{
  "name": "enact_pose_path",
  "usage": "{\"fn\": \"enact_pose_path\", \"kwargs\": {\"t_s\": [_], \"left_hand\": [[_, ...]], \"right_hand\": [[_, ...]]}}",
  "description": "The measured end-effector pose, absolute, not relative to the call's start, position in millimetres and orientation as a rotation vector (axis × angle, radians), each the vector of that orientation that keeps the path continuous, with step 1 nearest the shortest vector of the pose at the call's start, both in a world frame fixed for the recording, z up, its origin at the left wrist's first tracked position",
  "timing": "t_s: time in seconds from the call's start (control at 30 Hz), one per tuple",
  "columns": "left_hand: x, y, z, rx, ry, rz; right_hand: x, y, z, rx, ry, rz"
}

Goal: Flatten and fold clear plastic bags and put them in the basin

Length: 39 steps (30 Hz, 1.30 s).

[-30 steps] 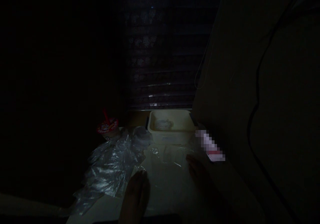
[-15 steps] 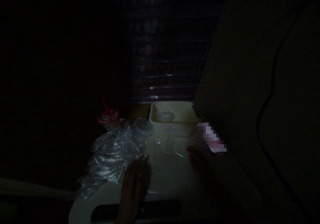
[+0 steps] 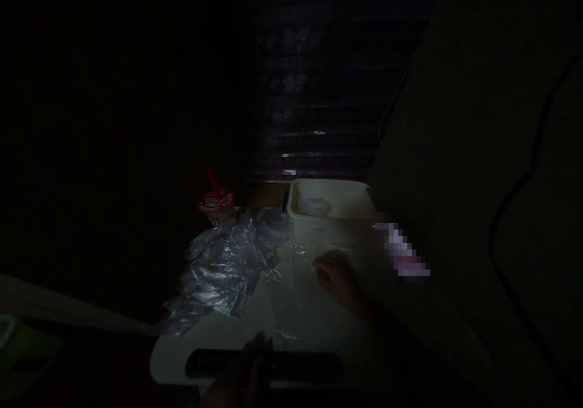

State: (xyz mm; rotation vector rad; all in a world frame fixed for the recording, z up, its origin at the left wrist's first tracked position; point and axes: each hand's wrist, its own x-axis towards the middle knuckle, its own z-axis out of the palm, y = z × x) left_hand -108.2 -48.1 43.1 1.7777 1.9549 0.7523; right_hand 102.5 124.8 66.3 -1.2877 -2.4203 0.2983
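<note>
Although dim light hides much detail, a cream tub [image 3: 334, 229] shows at the far side of a white table [image 3: 170, 359], with some clear plastic [image 3: 314, 204] inside it. In front of the tub, 1 flat clear sheet [image 3: 286, 335] lies on the table, visible mainly by its glints. The right hand [image 3: 336, 278] is just in front of the tub, over the sheet, its fingers bent loosely inward; whether they grip the sheet, I cannot tell. Farther in front of the tub and toward its left, the left hand [image 3: 239, 374] is at a long dark strip [image 3: 310, 366]; its fingers are too dark to tell how far they are spread or if they hold anything. A heap of shiny clear bags [image 3: 221, 280] spreads to the front left of the tub; left of the tub stands 1 cup [image 3: 216, 204] with a red lid and straw. Right of the tub is a pixelated pinkish object [image 3: 403, 253].
</note>
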Motion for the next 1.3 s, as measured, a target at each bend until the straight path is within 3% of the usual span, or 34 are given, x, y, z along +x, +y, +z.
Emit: {"fn": "enact_pose_path", "kwargs": {"t_s": [0.23,0.43,0.63,0.97,1.3], "left_hand": [[-84,-39,66,1.643,2.038,0.497],[-75,-36,58,1.802,2.076,0.343],[-83,-37,48,1.921,1.993,0.425],[-78,-29,75,1.327,1.878,0.835],[-80,-6,54,1.46,1.997,0.638]], "right_hand": [[32,145,75,-1.252,-2.565,0.458],[6,145,79,-1.175,-2.61,0.624],[3,145,76,-1.108,-2.48,0.901],[33,159,74,-1.063,-1.884,1.494],[43,162,67,-0.888,-1.566,1.742]]}}
